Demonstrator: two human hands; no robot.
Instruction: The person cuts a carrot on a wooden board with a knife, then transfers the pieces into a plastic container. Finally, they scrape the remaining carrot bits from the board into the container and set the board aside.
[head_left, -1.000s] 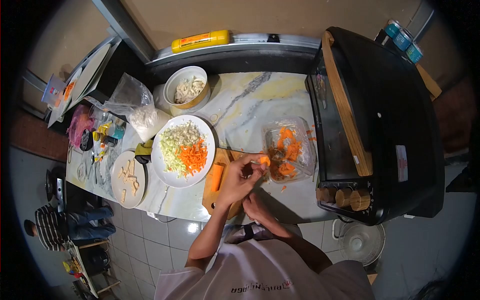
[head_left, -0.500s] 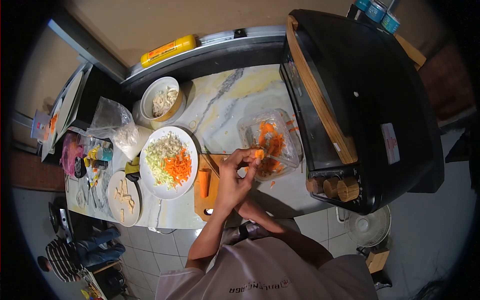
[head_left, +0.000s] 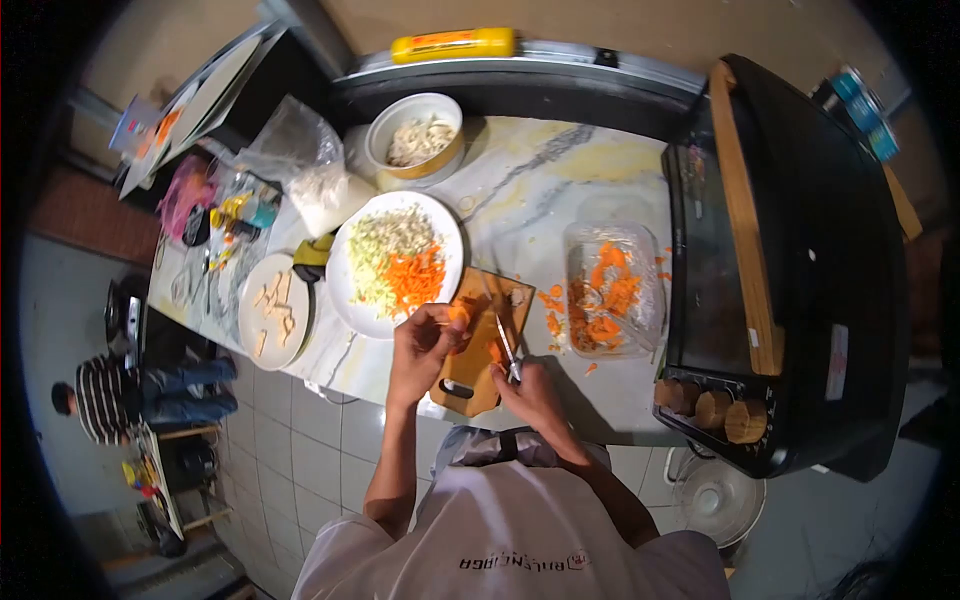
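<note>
Left hand (head_left: 418, 348) pinches one carrot piece (head_left: 458, 313); right hand (head_left: 532, 392) grips one knife (head_left: 506, 345) over one cutting board (head_left: 478, 375). Two plates (head_left: 352, 300), one bowl (head_left: 415, 165), one plastic container (head_left: 580, 240) nearby.

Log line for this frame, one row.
left hand: holds carrot piece over cutting board | right hand: grips knife, blade over board | plate: shredded vegetables, left of board

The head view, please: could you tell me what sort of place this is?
Probably a small kitchen: the right hand holds a knife over a cutting board, beside a plate of shredded vegetables and a black countertop oven.
</note>
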